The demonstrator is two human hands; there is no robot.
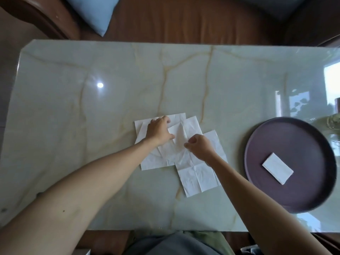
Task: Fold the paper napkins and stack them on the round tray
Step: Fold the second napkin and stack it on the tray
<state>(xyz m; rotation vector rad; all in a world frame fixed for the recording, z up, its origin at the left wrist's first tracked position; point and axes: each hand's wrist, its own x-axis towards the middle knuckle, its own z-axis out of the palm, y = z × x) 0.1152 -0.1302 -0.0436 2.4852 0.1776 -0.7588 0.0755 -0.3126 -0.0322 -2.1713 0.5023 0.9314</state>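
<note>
Head view, looking down on a pale marble table (92,126) with tan veins.

Napkins (197,178): several white unfolded sheets lie overlapping near the table's middle, creased into squares. One sheet reaches toward the near edge; others fan out to the left and the far side. Exact count cannot be told from the overlap.

Left hand (158,131): palm down on the left part of the pile, fingers spread and pressing the paper flat. It does not grasp anything; thumb points toward the centre of the pile.

Right hand (199,146): fingers curled, thumb and forefinger pinched together at the edge of an upper sheet. That sheet is raised into a ridge (181,133) between the two hands. The pinch appears to hold the paper, though the contact point is small.

Tray (257,144): round, dark, low rim, on the right of the table, well apart from the pile. Its right side runs toward the frame edge.

Folded napkin (277,168): one small white rectangle lying flat inside the tray, toward its near half, turned at an angle.

Far side: brown sofa (184,21) with a light blue cushion (93,13) beyond the table.
</note>
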